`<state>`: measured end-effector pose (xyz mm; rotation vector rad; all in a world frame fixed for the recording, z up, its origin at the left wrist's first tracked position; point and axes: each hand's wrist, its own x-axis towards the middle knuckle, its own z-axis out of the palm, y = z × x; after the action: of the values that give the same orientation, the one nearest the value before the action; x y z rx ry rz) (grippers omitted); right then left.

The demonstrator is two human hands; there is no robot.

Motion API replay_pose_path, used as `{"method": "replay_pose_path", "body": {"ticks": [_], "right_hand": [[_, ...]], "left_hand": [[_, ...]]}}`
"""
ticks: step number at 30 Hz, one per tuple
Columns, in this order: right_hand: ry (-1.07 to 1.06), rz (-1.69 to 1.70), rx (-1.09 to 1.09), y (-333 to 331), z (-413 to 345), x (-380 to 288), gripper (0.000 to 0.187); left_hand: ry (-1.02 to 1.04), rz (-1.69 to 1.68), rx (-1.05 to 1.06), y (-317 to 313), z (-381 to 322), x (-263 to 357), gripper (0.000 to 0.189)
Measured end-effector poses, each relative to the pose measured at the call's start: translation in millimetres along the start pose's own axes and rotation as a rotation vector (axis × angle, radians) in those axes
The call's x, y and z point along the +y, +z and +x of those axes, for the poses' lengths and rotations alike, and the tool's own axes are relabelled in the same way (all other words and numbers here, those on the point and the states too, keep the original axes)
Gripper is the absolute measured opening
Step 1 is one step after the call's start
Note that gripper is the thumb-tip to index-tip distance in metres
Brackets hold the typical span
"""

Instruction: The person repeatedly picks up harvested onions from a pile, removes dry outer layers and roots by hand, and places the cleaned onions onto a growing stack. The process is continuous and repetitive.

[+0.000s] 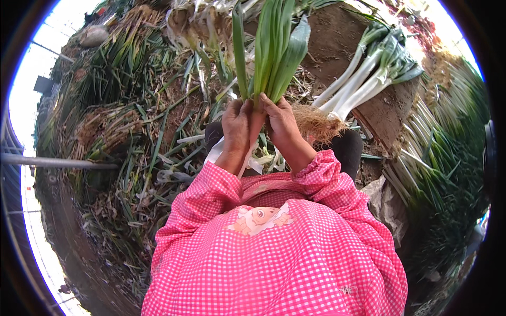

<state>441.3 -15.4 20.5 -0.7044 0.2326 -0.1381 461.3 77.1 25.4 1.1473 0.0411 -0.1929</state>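
A leek with broad green leaves (272, 51) is held upright in front of my body. My left hand (237, 122) grips it at the base of the leaves, thumb toward the middle. My right hand (280, 120) pinches the same spot from the other side, its thumb against the leaf sheath. Between my wrists the pale lower stalk (257, 128) runs down toward me, partly covered by the hands. Right of my right hand lies a bunch of peeled white leeks (352, 91), its brown root tuft (320, 122) close to my knee.
The bunch rests on a soil-covered board (389, 112). Rows of whitish leeks (431, 158) lie along the right. Leafy unpeeled leeks (126, 59) and stripped leaves (134, 205) are heaped at left. A metal pole (59, 160) juts in from the left edge.
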Motion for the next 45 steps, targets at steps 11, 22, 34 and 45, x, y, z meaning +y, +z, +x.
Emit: {"method": "replay_pose_path", "body": {"ticks": [11, 22, 34, 45], "right_hand": [[-0.279, 0.081, 0.133, -47.9, 36.0, -126.3, 0.03], [-0.287, 0.095, -0.242, -73.1, 55.8, -193.5, 0.024], [-0.043, 0.329, -0.317, -36.3, 37.2, -154.5, 0.031], [0.09, 0.505, -0.517, -25.0, 29.5, -138.7, 0.041]], "left_hand": [[0.014, 0.261, 0.767, -315.0, -39.9, 19.8, 0.028], [-0.061, 1.586, 0.909, -460.0, -144.7, 50.4, 0.052], [0.071, 0.54, -0.564, -12.2, -49.0, 19.4, 0.024], [0.198, 0.623, -0.306, -31.4, -47.6, 2.5, 0.017]]}}
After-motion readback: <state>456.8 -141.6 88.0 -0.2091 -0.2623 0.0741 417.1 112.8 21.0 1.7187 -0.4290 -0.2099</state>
